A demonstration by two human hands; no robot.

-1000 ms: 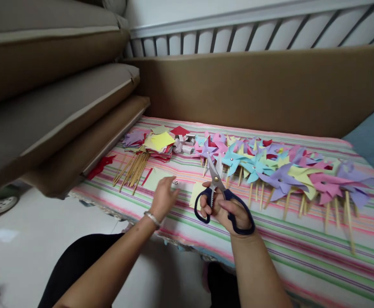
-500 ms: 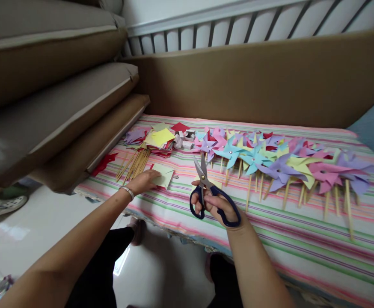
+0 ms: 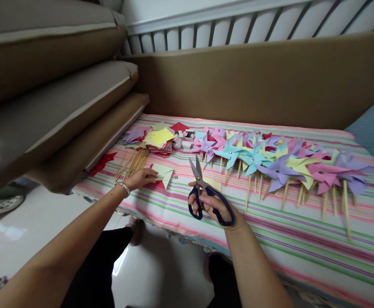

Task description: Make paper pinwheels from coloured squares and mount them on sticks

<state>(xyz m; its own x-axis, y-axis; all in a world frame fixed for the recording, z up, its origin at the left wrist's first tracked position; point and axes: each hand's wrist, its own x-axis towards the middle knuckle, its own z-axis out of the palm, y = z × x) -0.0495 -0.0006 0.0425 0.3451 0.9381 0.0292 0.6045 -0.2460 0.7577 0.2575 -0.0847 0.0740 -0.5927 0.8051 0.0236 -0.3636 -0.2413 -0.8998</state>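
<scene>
My left hand [image 3: 141,179], fingers drawn together, grips the left edge of a pale green paper square [image 3: 163,173] with slits cut in it. Red paper [image 3: 160,185] shows under its lower edge. Above the table, the scissors [image 3: 199,174] are in my right hand [image 3: 209,203], with fingers and thumb through the dark blue handles and the blades parted, pointing away from me. A pale yellow paper [image 3: 213,184] lies partly hidden behind the scissors. Thin wooden sticks [image 3: 135,164] lie just beyond my left hand.
Many paper pinwheels on sticks [image 3: 278,171] cover the right side of the striped cloth [image 3: 270,233]. Stacked coloured paper squares [image 3: 159,139] and small white boxes [image 3: 187,139] lie farther back. Thick cushions [image 3: 87,102] rise at the left; a brown panel [image 3: 238,85] stands behind.
The green paper's cut flaps have shifted, and more red shows beneath it. My left hand has drawn back slightly to the left. The scissors have shifted slightly left.
</scene>
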